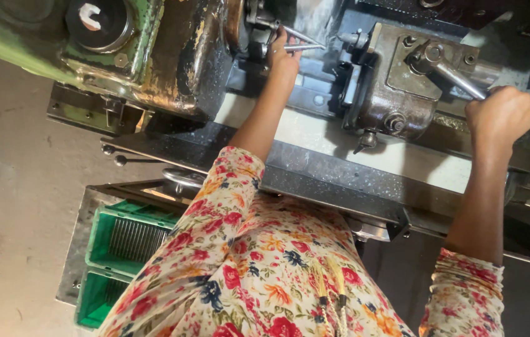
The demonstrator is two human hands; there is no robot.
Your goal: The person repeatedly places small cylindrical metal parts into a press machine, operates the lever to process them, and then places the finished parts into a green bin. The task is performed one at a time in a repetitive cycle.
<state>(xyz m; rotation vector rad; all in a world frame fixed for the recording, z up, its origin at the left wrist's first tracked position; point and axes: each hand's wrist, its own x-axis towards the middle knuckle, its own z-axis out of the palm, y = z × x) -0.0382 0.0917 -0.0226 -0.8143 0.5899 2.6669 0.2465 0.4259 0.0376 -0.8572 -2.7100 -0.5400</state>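
Both hands are up on the lathe, well apart from each other. At the upper middle of the frame my left hand (pixel 283 59) has its fingers pinched around a thin metal rod (pixel 299 42), which juts out beside the dark chuck (pixel 253 28); the hand sits tight between the green headstock (pixel 121 50) on its left and the grey tool block (pixel 390 87) on its right, with little free room either side. At the upper right my right hand (pixel 502 115) is a shut fist around the end of a steel lever (pixel 458 80), which slopes up and left to a pivot on top of the tool block. The lever's handle end hangs out past the block, with open room around the fist.

Below the hands the dark machine bed (pixel 340 181) runs as a long slanted edge from the middle left of the frame down to the right, and my floral sleeves cross over it. Under that edge, at the lower left, two green plastic crates (pixel 124 237) sit in a metal tray (pixel 77 249). Left of the tray lies bare concrete floor (pixel 9 187).
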